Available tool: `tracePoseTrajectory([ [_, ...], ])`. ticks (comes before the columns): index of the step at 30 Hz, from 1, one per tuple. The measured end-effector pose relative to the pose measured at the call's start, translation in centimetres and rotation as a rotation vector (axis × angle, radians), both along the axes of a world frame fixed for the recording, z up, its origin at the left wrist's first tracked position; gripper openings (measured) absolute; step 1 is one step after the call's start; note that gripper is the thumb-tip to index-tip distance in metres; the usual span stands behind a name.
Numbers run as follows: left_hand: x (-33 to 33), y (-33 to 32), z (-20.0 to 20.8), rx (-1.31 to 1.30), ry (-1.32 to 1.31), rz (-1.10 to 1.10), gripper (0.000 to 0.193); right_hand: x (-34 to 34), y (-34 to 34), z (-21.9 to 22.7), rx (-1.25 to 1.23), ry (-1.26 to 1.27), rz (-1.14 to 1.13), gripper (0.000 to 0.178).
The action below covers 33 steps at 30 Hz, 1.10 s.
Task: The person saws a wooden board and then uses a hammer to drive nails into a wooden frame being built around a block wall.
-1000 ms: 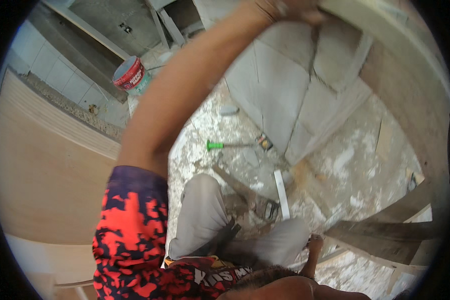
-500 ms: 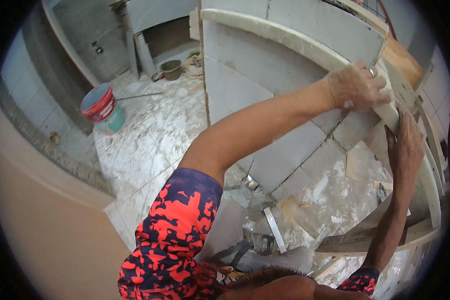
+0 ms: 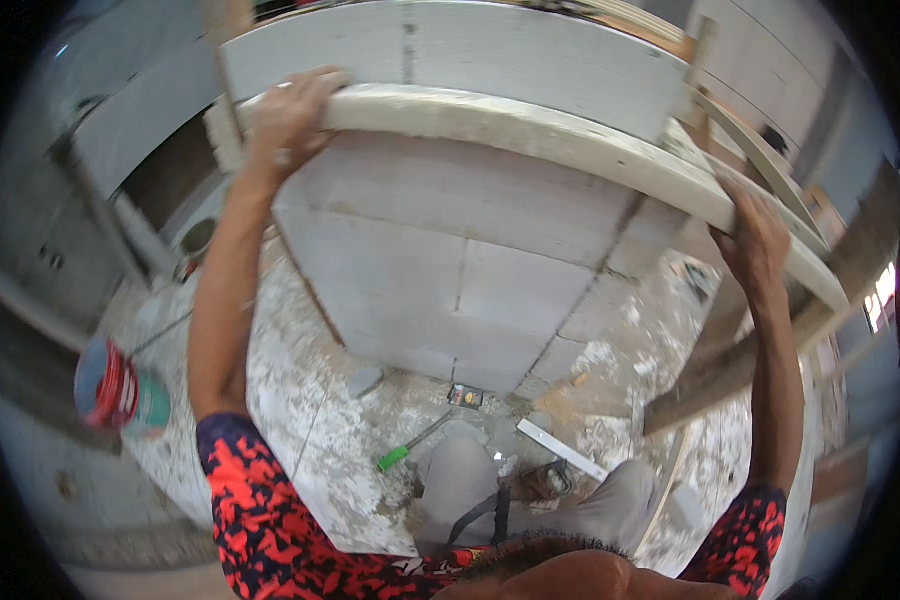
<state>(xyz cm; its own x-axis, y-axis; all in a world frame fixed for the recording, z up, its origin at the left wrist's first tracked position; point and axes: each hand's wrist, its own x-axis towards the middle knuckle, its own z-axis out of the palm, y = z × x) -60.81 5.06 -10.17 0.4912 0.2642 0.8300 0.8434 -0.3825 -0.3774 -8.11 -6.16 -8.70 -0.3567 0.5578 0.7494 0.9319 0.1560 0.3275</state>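
A long whitish wooden beam (image 3: pixel 490 120) lies across the front of a light block wall (image 3: pixel 440 200), just below a pale upper board (image 3: pixel 530 50). My left hand (image 3: pixel 292 125) is closed over the beam near its left end, with the fingers on top. Toward the other end, my right hand (image 3: pixel 755 238) grips the same beam, the thumb on the near side and the fingers over its top. Some fingertips of both hands are hidden behind the wood.
A red and teal bucket (image 3: pixel 120 390) stands on the dusty floor at left. Near my knees lie a green-handled tool (image 3: pixel 395 458) and a white metal bar (image 3: pixel 562 450). Wooden framing (image 3: pixel 710 350) rises beside my right arm.
My left hand has gone from the beam's right part to near its left end. My right hand stays on the beam. The view has shifted, bringing more of the wall's front into sight.
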Motion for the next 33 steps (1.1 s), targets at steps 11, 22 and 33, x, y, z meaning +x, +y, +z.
tracePoseTrajectory([
  [11,-0.5,1.9,-0.8,0.088,0.018,-0.154,0.047,-0.3,-0.4,-0.4,-0.048,0.022,-0.108,0.067],
  [22,-0.2,1.9,-0.9,0.187,0.038,-0.157,0.044,-0.1,-0.8,-0.2,-0.082,0.02,-0.093,0.063],
  [33,-1.4,2.9,-1.4,0.111,0.003,0.0,0.063,1.7,1.0,-0.2,-0.181,-0.017,0.043,0.063],
])
